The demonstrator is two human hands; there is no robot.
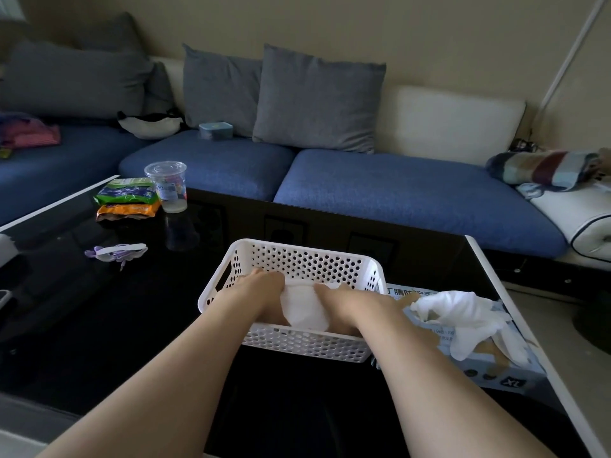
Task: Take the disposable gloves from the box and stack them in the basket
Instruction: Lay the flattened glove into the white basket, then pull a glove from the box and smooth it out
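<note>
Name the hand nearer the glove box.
Right. The right hand is in the basket, at the end beside the glove box; the left hand is at the other end.

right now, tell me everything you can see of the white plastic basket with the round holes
The white rectangular plastic basket stands upright on the black table, its walls perforated with round holes, a slot handle in its left end. White disposable gloves lie flat inside. The left hand and right hand reach in onto them, forearms crossing the near rim. The blue glove box sits by its right end.
</note>
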